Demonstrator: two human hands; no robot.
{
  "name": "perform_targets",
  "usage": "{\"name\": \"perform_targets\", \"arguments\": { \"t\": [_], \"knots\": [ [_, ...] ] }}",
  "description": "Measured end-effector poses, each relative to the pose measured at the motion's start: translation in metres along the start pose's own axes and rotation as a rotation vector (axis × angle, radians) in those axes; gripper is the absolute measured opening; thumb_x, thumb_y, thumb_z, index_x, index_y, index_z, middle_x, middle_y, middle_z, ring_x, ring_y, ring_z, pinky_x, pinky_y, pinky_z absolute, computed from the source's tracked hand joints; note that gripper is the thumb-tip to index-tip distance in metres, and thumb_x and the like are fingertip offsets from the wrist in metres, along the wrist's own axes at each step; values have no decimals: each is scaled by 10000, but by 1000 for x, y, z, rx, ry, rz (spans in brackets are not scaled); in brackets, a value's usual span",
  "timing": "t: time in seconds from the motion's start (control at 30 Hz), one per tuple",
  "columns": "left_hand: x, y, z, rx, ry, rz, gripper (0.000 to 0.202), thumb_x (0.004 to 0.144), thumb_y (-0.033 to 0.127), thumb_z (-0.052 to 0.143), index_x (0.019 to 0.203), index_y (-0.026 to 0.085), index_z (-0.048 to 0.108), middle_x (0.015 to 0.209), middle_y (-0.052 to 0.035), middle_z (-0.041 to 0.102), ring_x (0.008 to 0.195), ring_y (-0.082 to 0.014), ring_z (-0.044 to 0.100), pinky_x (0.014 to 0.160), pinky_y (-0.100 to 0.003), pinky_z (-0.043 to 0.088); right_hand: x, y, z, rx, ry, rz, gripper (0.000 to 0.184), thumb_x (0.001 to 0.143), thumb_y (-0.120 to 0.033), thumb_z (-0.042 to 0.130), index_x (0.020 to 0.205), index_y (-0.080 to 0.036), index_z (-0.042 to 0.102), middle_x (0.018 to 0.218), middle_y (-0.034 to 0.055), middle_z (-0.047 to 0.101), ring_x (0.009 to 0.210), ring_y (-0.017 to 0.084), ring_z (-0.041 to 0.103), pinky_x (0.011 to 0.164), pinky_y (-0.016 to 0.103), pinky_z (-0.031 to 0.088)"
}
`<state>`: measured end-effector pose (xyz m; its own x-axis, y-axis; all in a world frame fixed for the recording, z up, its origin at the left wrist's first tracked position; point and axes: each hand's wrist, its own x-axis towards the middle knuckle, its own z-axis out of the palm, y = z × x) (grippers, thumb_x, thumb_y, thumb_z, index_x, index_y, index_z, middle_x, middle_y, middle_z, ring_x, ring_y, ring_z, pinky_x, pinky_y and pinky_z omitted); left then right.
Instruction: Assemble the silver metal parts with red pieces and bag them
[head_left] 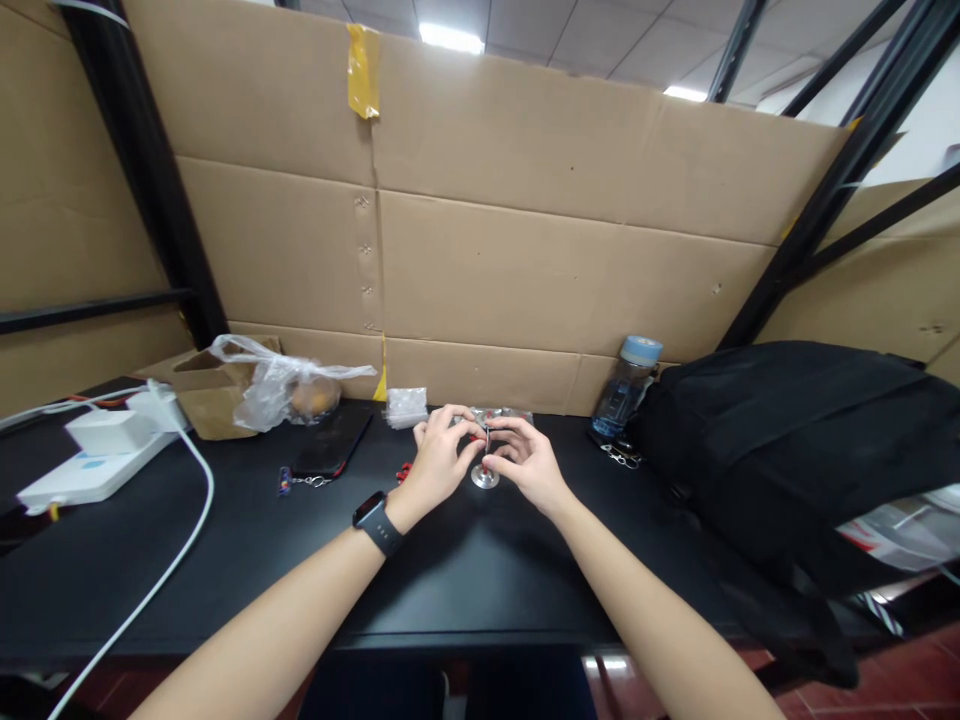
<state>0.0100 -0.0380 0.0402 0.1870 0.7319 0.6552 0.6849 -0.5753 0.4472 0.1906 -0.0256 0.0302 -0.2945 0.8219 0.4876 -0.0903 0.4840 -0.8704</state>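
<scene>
Two forearms angled inward over the table in my head view. At their meeting point, the left hand and right hand curled, fingers bent, around a small stand, which seemed upright; I couldn't tell which fingertips truly gripped. I judged it light, stiff and slick, best pinched high and steadied at its round metal foot. A clear packet lay behind.

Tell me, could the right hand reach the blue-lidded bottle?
Probably yes: mostly tabletop lies between the right hand and bottle, though that hand's fingers are busy at the small metal item.
</scene>
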Motion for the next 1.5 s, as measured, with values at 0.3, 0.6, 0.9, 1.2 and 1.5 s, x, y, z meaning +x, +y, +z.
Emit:
{"name": "perform_targets", "arguments": {
  "t": [0.3,0.6,0.9,1.2,1.5],
  "knots": [
    [-1,0,2,17,19,12,105,935,279,592,946,244,690,1192,-56,583,1167,-259,475,929,-395,334,1,6,0,47,33,27,453,652,-301,876,1019,-252,617,1175,53,623,1025,219,647,811,334,572],
    [-1,0,-2,5,17,59,89,924,293,613,912,249,689,1164,-46,587,1151,-251,500,937,-403,334,5,11,-10,-240,-35,-27,243,896,-429,633,850,-198,692,1096,71,576,1077,208,576,842,308,526],
    [-1,-7,-4,-41,-96,60,113,933,317,576,979,272,670,1135,-19,613,1121,-231,524,928,-385,351,5,6,-18,-675,-87,-113,113,849,-246,629,762,-188,672,1103,77,569,1046,220,562,845,343,471],
    [-2,-18,5,-6,-307,122,143,882,392,656,918,271,723,1086,-20,673,1095,-243,540,911,-388,319,3,3,-13,-593,-156,-60,145,897,-270,598,817,-186,684,1117,75,568,1036,200,572,808,306,475],
    [2,-32,-6,112,-338,138,140,926,304,570,911,240,694,893,-27,719,921,-222,581,838,-370,276,-1,15,-22,-899,-227,-71,399,901,-304,626,1282,-224,540,1071,74,623,992,218,563,891,364,433]
  ]
}}
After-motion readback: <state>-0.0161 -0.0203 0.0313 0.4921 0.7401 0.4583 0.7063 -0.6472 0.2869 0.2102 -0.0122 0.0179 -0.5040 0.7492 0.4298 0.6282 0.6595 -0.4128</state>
